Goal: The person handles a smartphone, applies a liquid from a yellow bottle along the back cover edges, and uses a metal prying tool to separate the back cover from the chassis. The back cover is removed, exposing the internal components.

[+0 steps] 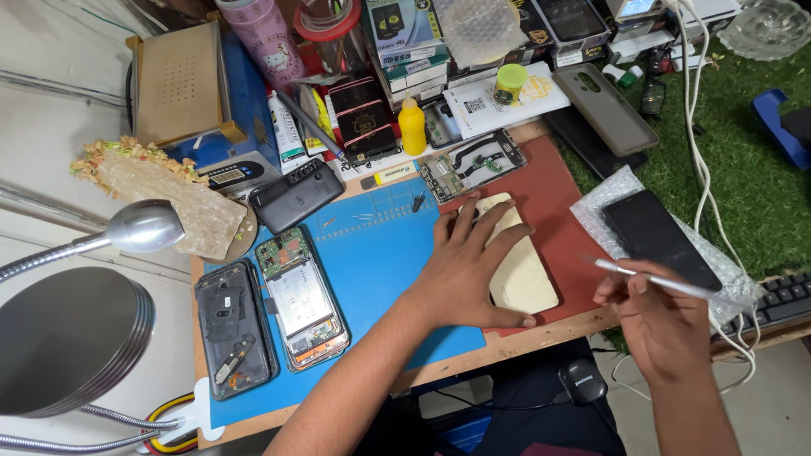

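Note:
My left hand (469, 266) lies flat on a cream-coloured phone back cover (524, 274), which rests on the red mat (557, 181), fingers spread across its upper half. My right hand (655, 317) hovers past the desk's front edge and pinches thin metal tweezers (650, 279), their tip pointing left toward the cover. A black phone (659, 236) rests on bubble wrap (608, 194) just beyond the right hand.
On the blue mat (380, 253) lie an opened phone showing its battery (300, 295) and a dark phone frame (232, 325). A disassembled frame (469, 165), a yellow bottle (412, 127), boxes and cases crowd the back. A lamp (139, 226) leans in from the left.

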